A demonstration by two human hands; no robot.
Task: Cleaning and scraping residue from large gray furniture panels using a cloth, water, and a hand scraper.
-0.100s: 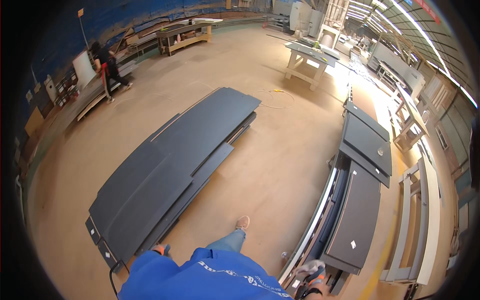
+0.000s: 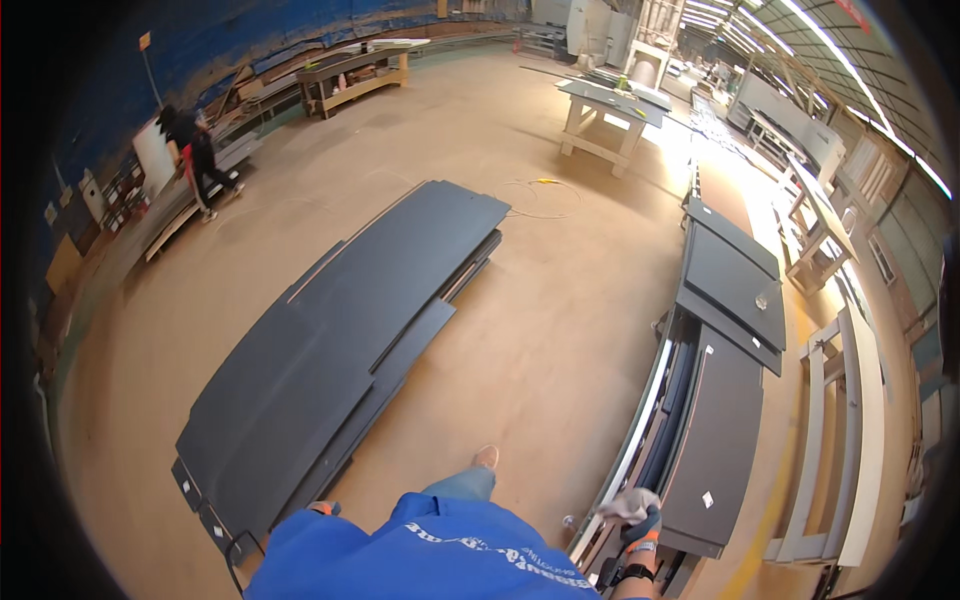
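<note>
My right hand (image 2: 643, 532), in a dark glove with an orange cuff, is closed on a crumpled pale cloth (image 2: 630, 505). It is above the near end of a rail bench (image 2: 625, 450), beside a dark panel (image 2: 715, 440) with small white labels. A dark band circles the right wrist. My left hand (image 2: 323, 508), with orange on its glove, shows only as a small piece beyond my blue shirt, its fingers hidden. It is near the close end of a large stack of dark panels (image 2: 320, 330).
More dark panels (image 2: 735, 275) lie farther along the bench. A pale wooden frame (image 2: 850, 440) stands at far right. Ahead are a work table (image 2: 612, 105) and a yellow-ended hose (image 2: 545, 182) on the floor. A person (image 2: 195, 155) walks at the far left, by a low bench.
The cloth and my right hand have moved slightly forward over the bench. My left hand has drawn back behind the shirt. The view has shifted slightly.
</note>
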